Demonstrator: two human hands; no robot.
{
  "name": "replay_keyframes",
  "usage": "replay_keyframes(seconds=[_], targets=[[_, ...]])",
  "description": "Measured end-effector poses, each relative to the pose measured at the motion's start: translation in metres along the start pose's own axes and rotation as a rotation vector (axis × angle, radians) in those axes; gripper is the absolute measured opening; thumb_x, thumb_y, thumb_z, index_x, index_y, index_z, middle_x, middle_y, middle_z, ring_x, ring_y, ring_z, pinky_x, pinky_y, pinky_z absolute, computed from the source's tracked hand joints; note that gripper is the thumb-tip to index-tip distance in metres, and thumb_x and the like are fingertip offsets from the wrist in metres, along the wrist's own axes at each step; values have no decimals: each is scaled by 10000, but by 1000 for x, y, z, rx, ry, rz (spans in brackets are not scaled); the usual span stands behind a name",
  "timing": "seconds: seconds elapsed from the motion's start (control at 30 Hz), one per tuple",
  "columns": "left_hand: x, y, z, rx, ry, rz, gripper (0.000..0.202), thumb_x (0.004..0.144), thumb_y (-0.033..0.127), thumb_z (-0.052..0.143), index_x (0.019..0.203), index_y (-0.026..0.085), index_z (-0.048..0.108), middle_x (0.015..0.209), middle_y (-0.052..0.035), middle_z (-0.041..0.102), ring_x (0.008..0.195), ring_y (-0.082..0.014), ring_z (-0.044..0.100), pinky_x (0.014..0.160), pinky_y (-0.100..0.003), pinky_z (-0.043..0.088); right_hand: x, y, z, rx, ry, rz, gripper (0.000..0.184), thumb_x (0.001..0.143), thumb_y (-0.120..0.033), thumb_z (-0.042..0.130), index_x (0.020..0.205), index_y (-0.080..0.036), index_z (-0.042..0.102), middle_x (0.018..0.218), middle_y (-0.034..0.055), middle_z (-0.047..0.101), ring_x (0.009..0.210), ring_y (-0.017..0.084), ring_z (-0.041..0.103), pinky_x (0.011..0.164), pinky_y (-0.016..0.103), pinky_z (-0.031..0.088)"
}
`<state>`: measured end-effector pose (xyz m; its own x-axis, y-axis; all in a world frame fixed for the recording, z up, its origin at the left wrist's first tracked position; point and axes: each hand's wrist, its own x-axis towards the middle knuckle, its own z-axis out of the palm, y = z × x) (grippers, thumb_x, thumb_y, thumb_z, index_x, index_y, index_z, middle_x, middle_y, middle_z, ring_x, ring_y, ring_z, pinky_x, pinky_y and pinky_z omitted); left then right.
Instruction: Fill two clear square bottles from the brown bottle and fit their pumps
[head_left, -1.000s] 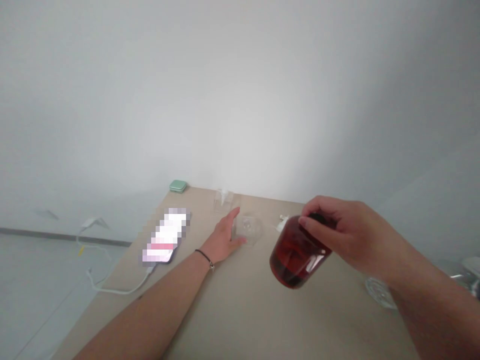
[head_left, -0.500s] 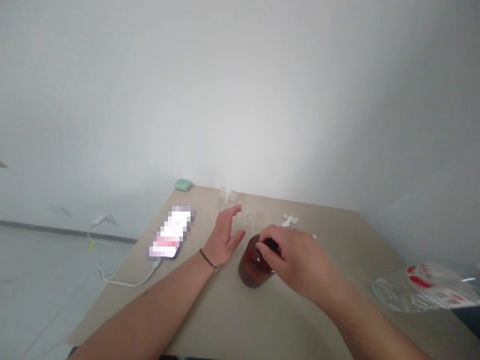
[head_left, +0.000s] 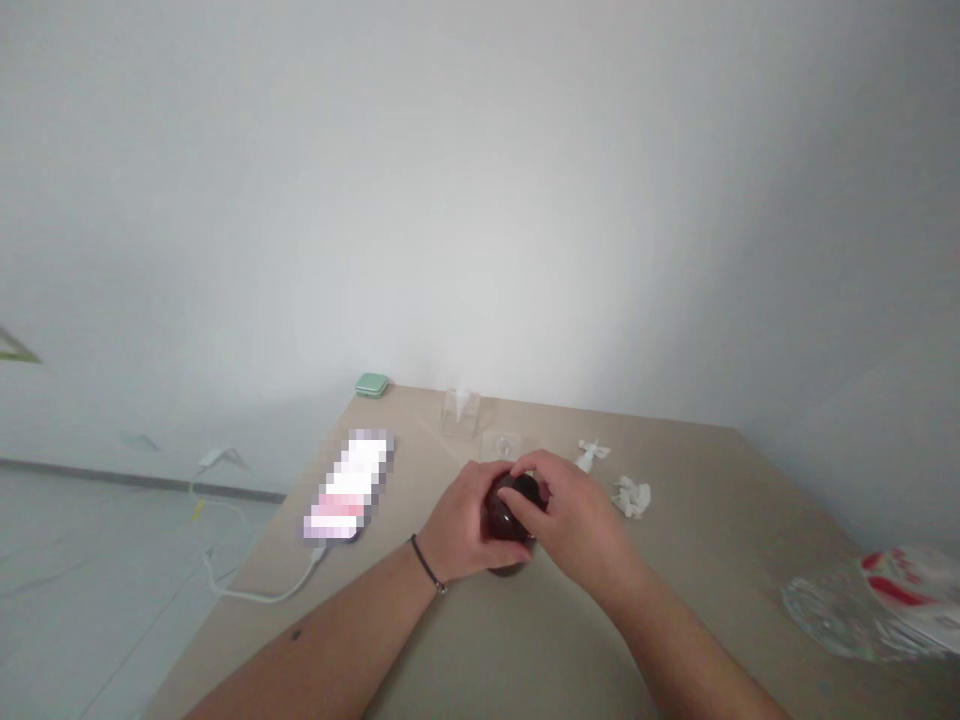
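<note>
Dark red bottle [head_left: 514, 505], on the tabletop [head_left: 525, 640], grasped from both sides: left hand [head_left: 461, 525], right hand [head_left: 570, 510], fingers curled around its top. Crumpled tissue [head_left: 631, 497] just beyond the right hand.

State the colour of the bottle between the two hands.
The bottle is dark red, seen best in the head view.

Left hand [head_left: 457, 525] and right hand [head_left: 574, 510] cupped close together, fingers [head_left: 529, 495] curled; left forearm [head_left: 322, 645], right forearm [head_left: 679, 630] angled inward.
</note>
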<state>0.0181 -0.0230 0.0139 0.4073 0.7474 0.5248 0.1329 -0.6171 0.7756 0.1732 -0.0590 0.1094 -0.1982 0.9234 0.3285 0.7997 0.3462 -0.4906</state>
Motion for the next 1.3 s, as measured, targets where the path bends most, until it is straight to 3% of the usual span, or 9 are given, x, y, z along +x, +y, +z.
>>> replay_keyframes(seconds=[0.13,0.3,0.53,0.73,0.87,1.03,1.2,1.3], targets=[[0,-2,3,33,36,-13,882,582,657,811,1282,199,533,1170,-125,636,1036,-319,596,928,-458,467,-6,17,20,219,208,24,128,737,-286,697,820,-228,619,843,31,619,822,215,590,743,344,471],[1,-8,8,-1,55,-28,904,526,631,844,1269,210,549,1178,-115,646,1044,-320,611,951,-460,468,-9,30,45,591,328,28,121,742,-304,689,774,-230,599,866,25,614,835,202,606,773,350,501],[3,-11,9,-76,67,-42,903,483,641,857,1230,212,585,1169,-107,651,1040,-319,623,959,-447,469,-14,38,48,653,243,8,150,815,-369,667,899,-260,727,1018,65,628,1014,243,613,913,395,491],[2,-12,10,-81,65,-51,865,498,589,863,1227,214,585,1184,-102,644,1064,-317,612,978,-454,459,-19,39,58,687,275,-27,252,898,-437,584,1040,-272,709,1111,71,602,1096,240,582,991,393,455],[0,-19,13,-131,79,-44,946,458,621,877,1254,221,559,1193,-107,629,1078,-322,608,992,-470,453,-22,41,66,810,323,-19,262,915,-430,582,1131,-289,633,1077,40,628,1034,208,601,942,351,483],[-2,-23,15,-151,85,-29,964,469,638,871,1271,229,525,1202,-112,614,1100,-324,604,1013,-488,445,-23,42,69,911,327,40,276,940,-468,535,1105,-266,625,1057,43,650,1013,209,618,915,345,501],[-1,-17,13,-127,76,-31,915,504,634,854,1256,228,530,1190,-107,613,1075,-320,607,987,-488,455,-22,41,68,911,314,17,360,855,-478,660,1141,-269,599,1068,39,652,1006,217,622,903,346,507],[0,-14,12,-119,73,-25,908,524,657,835,1264,228,532,1190,-108,611,1081,-318,602,990,-485,449,-23,40,67,902,309,51,313,903,-470,596,1132,-257,607,1078,47,647,1026,214,610,925,349,496]])
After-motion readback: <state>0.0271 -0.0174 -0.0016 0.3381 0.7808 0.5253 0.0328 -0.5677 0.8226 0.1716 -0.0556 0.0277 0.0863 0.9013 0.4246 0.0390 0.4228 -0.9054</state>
